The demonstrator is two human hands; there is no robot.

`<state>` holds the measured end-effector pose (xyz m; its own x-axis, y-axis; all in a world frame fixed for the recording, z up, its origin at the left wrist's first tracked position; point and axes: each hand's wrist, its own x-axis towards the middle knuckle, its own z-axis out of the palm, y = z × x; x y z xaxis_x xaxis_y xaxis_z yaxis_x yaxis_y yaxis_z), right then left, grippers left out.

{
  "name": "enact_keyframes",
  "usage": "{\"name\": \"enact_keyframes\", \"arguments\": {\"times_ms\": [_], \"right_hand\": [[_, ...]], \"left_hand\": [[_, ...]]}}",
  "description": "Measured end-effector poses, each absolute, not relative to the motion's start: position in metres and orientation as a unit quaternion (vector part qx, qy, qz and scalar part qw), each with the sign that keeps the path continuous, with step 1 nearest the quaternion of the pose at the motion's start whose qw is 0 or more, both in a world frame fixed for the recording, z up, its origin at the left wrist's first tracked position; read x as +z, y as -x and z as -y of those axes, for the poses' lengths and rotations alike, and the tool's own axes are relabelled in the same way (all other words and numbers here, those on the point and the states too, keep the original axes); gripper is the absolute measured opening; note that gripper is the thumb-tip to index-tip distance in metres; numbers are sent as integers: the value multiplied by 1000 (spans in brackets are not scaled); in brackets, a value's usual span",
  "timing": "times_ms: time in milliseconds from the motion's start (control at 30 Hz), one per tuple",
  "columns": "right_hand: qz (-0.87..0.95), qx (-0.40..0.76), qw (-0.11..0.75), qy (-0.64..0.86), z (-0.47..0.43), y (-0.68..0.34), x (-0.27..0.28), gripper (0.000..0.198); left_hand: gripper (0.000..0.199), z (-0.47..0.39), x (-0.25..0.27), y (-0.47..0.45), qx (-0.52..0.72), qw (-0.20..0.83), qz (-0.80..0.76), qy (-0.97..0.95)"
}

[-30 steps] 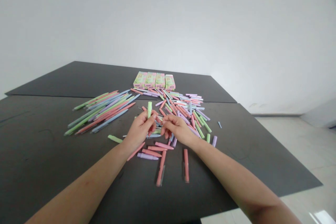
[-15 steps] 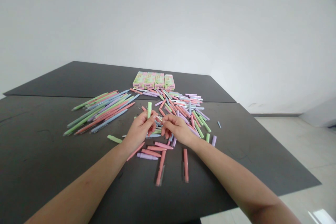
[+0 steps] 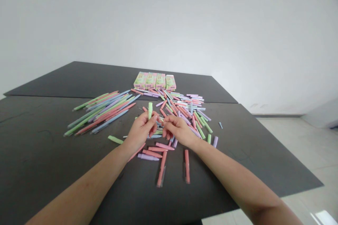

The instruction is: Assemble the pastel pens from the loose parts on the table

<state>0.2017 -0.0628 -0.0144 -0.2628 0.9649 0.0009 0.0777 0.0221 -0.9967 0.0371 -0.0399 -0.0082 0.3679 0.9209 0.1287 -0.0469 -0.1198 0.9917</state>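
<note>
My left hand point(image 3: 142, 126) is closed round a light green pen barrel point(image 3: 150, 109), which stands upright out of the fist. Close beside it, my right hand point(image 3: 176, 128) pinches a small, pale, thin piece point(image 3: 160, 119) at the fingertips; its kind is too small to make out. The fingertips of both hands nearly meet over a loose pile of pen parts. Below them on the table lie several pink pen parts point(image 3: 151, 153), a purple pen part point(image 3: 148, 157) and two pink pieces with clear clips point(image 3: 187, 167). A green pen part point(image 3: 115, 140) lies by my left wrist.
Assembled-looking pens point(image 3: 105, 112) in several colours lie in a bundle at the left. A heap of mixed pen parts point(image 3: 182, 109) spreads beyond my right hand. Several small boxes point(image 3: 155, 81) stand in a row at the back of the black table point(image 3: 52, 168).
Both hands stay almost where they were, still holding the same things. The thin piece between the fingertips has shifted slightly.
</note>
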Motion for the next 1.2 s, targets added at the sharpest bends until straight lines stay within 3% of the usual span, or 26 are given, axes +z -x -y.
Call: {"name": "enact_keyframes", "arguments": {"times_ms": [1200], "right_hand": [[592,537,413,437,65,-200,-9,23]], "left_hand": [[26,40,-9,-37,407,567,-371,-613]]}}
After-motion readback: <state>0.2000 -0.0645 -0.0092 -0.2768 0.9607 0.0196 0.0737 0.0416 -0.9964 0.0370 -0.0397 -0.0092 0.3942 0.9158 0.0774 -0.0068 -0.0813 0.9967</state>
